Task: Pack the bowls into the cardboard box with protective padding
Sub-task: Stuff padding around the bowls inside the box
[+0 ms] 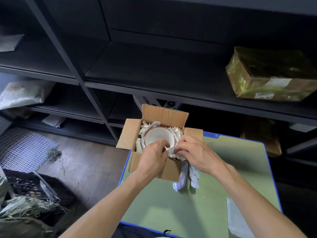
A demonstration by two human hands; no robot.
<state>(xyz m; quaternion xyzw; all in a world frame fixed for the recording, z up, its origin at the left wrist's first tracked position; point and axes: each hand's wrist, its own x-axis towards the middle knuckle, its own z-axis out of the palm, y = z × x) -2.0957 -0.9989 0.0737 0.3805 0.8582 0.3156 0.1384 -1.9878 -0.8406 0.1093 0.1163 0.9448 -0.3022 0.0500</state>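
Sitting in the cardboard box [169,169] at the frame's centre, on the tabletop [205,203] far corner, the bowl [157,135] is resting among white paper [178,133]; the left grip [152,155] and right grip [195,152] are both pinching that paper at its near rim.

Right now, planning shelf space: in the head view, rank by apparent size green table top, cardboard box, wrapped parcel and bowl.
1. green table top
2. cardboard box and wrapped parcel: look alike, parcel farther, unranked
3. bowl

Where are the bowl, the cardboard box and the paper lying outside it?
bowl [158,137]: head view, its white inside.
cardboard box [164,115]: head view, raised far flap.
paper [183,174]: head view, middle of the left strip.
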